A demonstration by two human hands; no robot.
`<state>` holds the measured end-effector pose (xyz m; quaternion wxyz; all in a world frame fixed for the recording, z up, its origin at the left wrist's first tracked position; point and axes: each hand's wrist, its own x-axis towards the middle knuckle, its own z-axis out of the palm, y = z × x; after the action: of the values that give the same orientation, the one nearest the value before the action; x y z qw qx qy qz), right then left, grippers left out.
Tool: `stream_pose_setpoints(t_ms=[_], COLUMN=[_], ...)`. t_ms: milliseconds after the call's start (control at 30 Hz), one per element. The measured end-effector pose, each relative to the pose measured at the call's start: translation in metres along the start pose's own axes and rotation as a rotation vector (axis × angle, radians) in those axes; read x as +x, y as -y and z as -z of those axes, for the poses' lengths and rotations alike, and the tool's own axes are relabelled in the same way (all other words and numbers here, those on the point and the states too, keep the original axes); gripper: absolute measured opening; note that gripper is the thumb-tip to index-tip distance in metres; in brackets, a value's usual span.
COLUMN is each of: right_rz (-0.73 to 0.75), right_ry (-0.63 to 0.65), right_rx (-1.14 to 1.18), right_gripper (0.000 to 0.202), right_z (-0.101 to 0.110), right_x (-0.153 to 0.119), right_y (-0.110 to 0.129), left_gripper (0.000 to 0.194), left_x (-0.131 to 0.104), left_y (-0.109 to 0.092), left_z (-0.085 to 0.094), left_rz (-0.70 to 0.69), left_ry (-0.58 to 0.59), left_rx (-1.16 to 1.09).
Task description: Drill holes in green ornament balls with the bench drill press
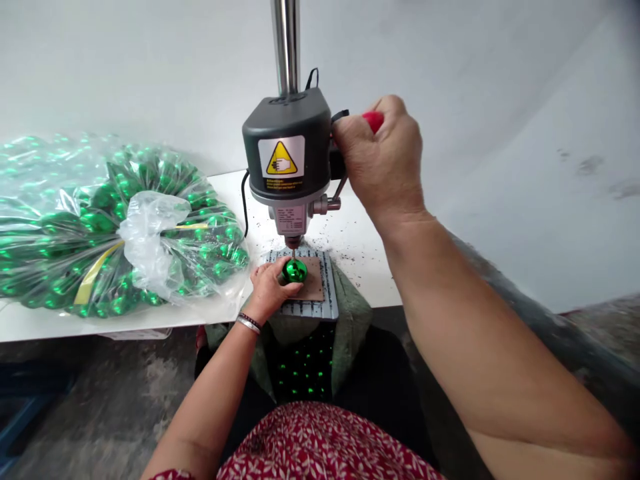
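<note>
A dark grey drill press [287, 147] with a yellow warning label stands on the white table. Its thin bit comes down onto a shiny green ball [295, 271]. My left hand [270, 287] grips that ball from the left, thumb in front and fingers behind. Under the ball lies a brown board [314, 280] on the slotted metal base [327, 308]. My right hand [384, 157] is closed around the press's handle, and a bit of its red knob [373, 121] shows between the fingers.
Clear plastic bags of green balls [210, 233] fill the left of the white table [360, 267]. Dark shavings are scattered round the base. Below the table edge, a green sack [353, 313] holds several green balls. A black cable runs left of the press.
</note>
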<state>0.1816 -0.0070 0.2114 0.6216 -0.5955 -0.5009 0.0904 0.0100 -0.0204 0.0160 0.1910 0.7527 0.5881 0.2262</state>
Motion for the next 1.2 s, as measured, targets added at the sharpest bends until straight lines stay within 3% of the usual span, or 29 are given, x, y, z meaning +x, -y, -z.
stream_pose_setpoints(t_ms=[200, 433, 767, 1000, 1200], right_rz=[0.007, 0.105, 0.109, 0.324, 0.399], right_ry=[-0.004, -0.020, -0.037, -0.097, -0.137], right_rx=[-0.016, -0.037, -0.080, -0.048, -0.095], right_gripper=[0.033, 0.026, 0.023, 0.020, 0.019], right_z=[0.001, 0.006, 0.010, 0.013, 0.014], right_x=[-0.006, -0.024, -0.032, -0.056, -0.072], right_y=[-0.001, -0.006, -0.009, -0.032, -0.043], left_gripper=[0.059, 0.062, 0.060, 0.061, 0.061], left_x=[-0.002, -0.002, -0.004, -0.004, -0.004], left_y=[-0.001, 0.001, 0.001, 0.002, 0.003], left_z=[-0.004, -0.008, -0.010, -0.010, -0.010], left_rz=[0.065, 0.026, 0.036, 0.033, 0.025], left_ry=[-0.012, -0.016, -0.014, -0.017, -0.019], left_rx=[-0.004, 0.021, 0.006, 0.006, 0.018])
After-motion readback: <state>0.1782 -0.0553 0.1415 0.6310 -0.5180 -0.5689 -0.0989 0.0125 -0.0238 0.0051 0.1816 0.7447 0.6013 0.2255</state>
